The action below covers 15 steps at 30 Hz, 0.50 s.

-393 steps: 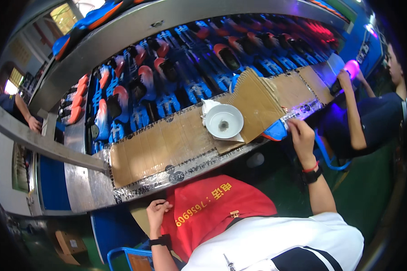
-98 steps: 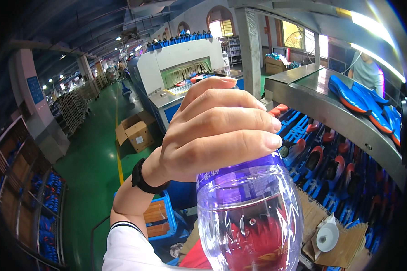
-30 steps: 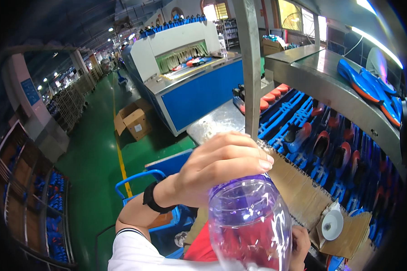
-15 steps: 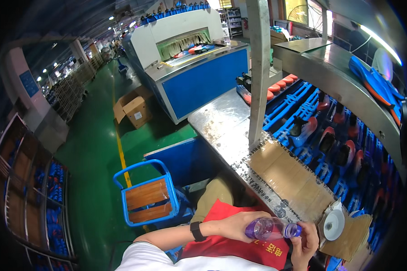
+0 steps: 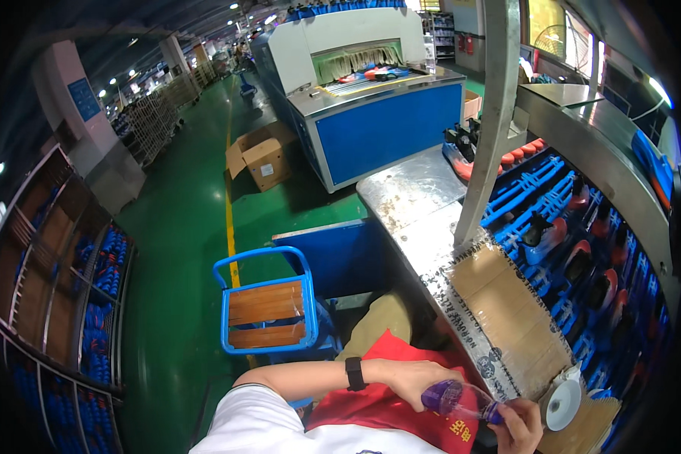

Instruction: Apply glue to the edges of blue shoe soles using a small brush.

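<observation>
A clear plastic bottle with a purple label point(image 5: 455, 395) lies nearly level in front of my red apron point(image 5: 348, 412). My left hand point(image 5: 412, 380) wraps round its labelled end. At the other end, the fingers of my right hand point(image 5: 520, 426) are closed on the purple cap or neck; they partly cover it, so I cannot tell whether the cap is screwed on. Just beyond my right hand stands a round white dish-like object point(image 5: 564, 405), beside pieces of cardboard.
A metal bench point(image 5: 424, 227) with a cardboard sheet point(image 5: 507, 303) runs along a conveyor carrying shoes point(image 5: 579, 261). A steel post point(image 5: 495, 113) rises from it. To the left are a blue-framed stool point(image 5: 268, 303), a shelf rack point(image 5: 60, 287) and an open carton point(image 5: 265, 163).
My view has turned a little left, so the surroundings sit further right. My right hand's fingers now cover more of the bottle's cap end, and the bottle tilts slightly more downward.
</observation>
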{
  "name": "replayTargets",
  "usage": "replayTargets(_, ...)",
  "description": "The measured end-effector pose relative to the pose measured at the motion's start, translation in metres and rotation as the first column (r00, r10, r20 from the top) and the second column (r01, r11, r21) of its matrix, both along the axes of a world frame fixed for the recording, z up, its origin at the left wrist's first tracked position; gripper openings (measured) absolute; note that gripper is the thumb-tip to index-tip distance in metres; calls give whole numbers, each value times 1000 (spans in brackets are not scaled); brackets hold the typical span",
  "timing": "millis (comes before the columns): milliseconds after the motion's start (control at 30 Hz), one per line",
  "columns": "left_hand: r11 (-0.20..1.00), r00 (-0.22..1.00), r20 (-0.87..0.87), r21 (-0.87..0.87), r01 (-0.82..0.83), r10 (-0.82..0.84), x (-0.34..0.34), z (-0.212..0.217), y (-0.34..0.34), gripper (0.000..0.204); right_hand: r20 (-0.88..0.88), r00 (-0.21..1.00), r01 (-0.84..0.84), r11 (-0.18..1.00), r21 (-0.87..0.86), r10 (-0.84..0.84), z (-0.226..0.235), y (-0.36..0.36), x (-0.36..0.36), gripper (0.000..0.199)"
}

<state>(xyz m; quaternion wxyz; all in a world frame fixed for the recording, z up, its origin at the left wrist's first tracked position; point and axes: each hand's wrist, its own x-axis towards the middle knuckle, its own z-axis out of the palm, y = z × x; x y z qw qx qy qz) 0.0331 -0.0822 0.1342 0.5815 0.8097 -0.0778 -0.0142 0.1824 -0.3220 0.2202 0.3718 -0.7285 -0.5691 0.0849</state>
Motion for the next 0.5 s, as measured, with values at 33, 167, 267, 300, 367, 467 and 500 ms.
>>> replayTargets(33, 1000, 1000, 2, -5, -3, 3, 0, -1, 3, 71, 2, 1000, -3, 1000, -5, 3, 1, 0, 0, 28)
replayTargets(167, 981, 943, -278, 1, 192, -184, 1, 9, 15, 72, 86, 973, -217, 976, 13, 215, 22, 12, -5, 34)
replayTargets(267, 961, 928, -251, -52, 272, -276, -1, -6, 18, 69, 160, 940, -308, 951, 10, 303, 23, 11, -6, 33)
replayTargets(300, 947, 933, -168, -88, 308, -318, -2, -14, 18, 67, 159, 939, -310, 951, 6, 305, 22, 10, -7, 33)
replayTargets(367, 941, 926, -175, -126, 315, -334, -1, -22, 17, 69, 122, 945, -304, 953, -2, 302, 19, 8, -6, 34)
replayTargets(467, 922, 906, -196, -186, 340, -374, 4, -22, 14, 71, 107, 952, -293, 954, 67, 285, 17, 8, -5, 34)
replayTargets(500, 910, 892, -210, -209, 358, -399, 6, -21, 14, 72, 106, 952, -293, 954, 65, 286, 14, 8, -5, 34)
